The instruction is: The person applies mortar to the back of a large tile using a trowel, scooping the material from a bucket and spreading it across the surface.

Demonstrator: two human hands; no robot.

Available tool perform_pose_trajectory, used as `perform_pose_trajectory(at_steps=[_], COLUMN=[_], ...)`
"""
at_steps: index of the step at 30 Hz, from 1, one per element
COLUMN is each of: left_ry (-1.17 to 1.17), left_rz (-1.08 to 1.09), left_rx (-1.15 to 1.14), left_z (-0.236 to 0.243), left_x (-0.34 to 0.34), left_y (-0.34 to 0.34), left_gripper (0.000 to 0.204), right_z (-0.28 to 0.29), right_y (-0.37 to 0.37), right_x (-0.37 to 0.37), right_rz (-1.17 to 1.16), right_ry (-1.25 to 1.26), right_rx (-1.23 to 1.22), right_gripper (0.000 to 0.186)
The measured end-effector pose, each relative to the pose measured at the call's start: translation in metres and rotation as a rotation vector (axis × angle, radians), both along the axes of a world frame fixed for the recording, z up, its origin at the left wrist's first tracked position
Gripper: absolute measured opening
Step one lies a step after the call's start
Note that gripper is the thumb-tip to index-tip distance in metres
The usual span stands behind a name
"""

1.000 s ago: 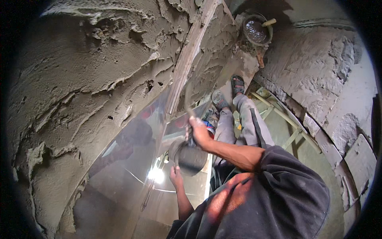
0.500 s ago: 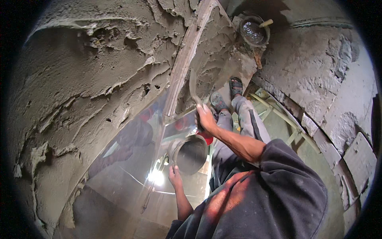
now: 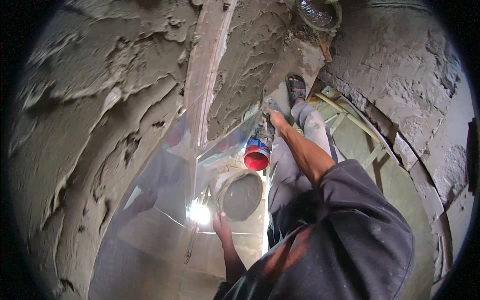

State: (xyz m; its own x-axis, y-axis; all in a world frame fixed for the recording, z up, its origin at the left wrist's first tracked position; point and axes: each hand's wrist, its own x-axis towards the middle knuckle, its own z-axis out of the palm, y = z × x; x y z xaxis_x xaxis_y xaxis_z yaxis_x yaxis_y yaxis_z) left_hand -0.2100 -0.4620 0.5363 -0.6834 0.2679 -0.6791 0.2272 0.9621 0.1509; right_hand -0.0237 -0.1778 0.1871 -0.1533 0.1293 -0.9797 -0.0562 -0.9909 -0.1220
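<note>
My left hand (image 3: 220, 222) is closed on the edge of a round, mortar-smeared bucket (image 3: 242, 196), which is tilted so its grey inside shows. My right hand (image 3: 276, 118) is closed around the handle of a trowel (image 3: 270, 103). The trowel's grey blade shows just beyond the fingers, beside my sandalled foot (image 3: 296, 87); part of the tool is hidden by the hand. Between the hands is a small container (image 3: 256, 158), red inside and blue outside. Left of the bucket stands a shiny glass pane (image 3: 155, 175) with reflections and a bright glare.
Rough wet plaster (image 3: 120, 95) covers the wall at left, split by a wooden strip (image 3: 207, 65). A basin (image 3: 320, 15) with dark wet contents sits at the far end. Light-coloured rails (image 3: 352, 117) run beside my legs, and a broken-edged plastered surface (image 3: 395, 75) lies to the right.
My right hand and trowel have come away from the plaster beside the strip toward my foot. The red and blue container shows more fully. The left hand keeps its grip on the bucket.
</note>
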Motion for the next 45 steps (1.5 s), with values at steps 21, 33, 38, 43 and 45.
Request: perform_pose_trajectory(at_steps=[21,33,38,43,45], left_ry=[0.024,-0.03,0.029,0.039,0.019], left_rz=[0.095,0.143,0.068,-0.131,-0.098], left_rx=[0.078,0.056,0.148,-0.012,-0.039], left_z=[-0.006,-0.016,-0.005,-0.022,-0.023], left_x=[0.015,-0.001,0.019,-0.011,-0.01], left_y=[0.038,0.006,0.062,-0.04,-0.046], left_gripper=[0.043,0.042,0.035,0.031,0.03], right_z=[0.179,0.23,0.016,-0.052,-0.047], right_y=[0.048,-0.015,-0.018,-0.015,-0.017], right_x=[-0.066,-0.046,0.029,0.02,0.007], right_rz=[-0.123,-0.104,-0.088,-0.057,-0.08], right_ry=[0.207,0.285,0.231,0.214,0.198], right_rx=[-0.005,-0.014,-0.461,-0.391,-0.355], right_gripper=[0.037,0.029,0.026,0.027,0.029])
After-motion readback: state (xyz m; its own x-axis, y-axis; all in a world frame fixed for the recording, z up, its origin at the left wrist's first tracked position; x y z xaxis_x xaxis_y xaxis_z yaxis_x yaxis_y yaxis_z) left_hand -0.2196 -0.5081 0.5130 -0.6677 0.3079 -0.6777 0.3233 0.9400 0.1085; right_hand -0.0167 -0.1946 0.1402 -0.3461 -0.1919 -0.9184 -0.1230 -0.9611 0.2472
